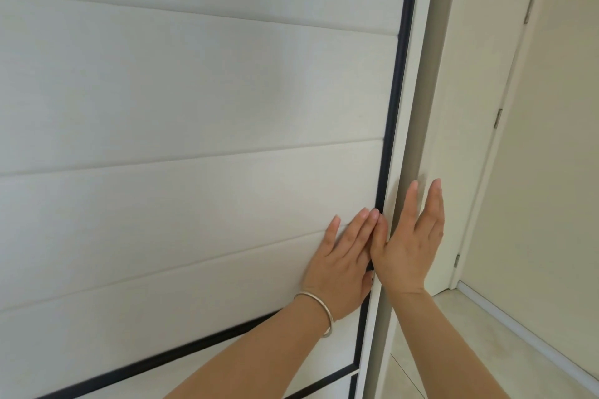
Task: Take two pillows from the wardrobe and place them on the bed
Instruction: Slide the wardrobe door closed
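Note:
A white wardrobe door (194,100) with horizontal padded panels and a black border strip fills the left and middle of the view. My left hand (343,262), with a silver bangle on the wrist, lies flat on the panel next to its right edge, fingers apart. My right hand (411,243) is held open against the door's right edge (405,139), thumb touching the black strip. No pillow and no bed are in view; the wardrobe's inside is hidden behind the door.
To the right stands a white room door (479,107) with hinges along its frame, then a cream wall (557,139). Light tiled floor (470,350) with a white skirting board runs along the lower right.

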Demonstrator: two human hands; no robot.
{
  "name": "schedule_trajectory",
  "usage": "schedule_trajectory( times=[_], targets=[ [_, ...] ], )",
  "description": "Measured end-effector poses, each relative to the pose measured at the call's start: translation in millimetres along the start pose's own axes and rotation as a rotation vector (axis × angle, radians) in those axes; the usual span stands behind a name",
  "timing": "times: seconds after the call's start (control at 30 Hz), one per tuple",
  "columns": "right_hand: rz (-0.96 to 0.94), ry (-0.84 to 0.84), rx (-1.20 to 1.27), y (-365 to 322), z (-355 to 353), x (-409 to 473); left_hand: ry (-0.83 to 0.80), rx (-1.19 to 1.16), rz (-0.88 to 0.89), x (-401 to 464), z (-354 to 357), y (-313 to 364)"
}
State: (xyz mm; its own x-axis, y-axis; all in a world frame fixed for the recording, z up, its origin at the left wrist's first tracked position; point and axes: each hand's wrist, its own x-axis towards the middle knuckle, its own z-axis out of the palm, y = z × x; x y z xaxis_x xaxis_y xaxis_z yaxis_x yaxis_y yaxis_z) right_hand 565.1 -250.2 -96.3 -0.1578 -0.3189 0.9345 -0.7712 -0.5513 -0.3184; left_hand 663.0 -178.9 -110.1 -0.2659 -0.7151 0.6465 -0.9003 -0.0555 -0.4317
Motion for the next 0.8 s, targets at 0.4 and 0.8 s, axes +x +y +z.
schedule_trajectory(
  times=[0.4,0.8],
  targets=[
    [0.129,-0.059,0.077,11,1,3,0.005,0.031,0.001,15,9,13],
    [0.268,-0.167,0.270,2,-7,4,-0.050,-0.051,-0.005,16,-6,12]
  ],
)
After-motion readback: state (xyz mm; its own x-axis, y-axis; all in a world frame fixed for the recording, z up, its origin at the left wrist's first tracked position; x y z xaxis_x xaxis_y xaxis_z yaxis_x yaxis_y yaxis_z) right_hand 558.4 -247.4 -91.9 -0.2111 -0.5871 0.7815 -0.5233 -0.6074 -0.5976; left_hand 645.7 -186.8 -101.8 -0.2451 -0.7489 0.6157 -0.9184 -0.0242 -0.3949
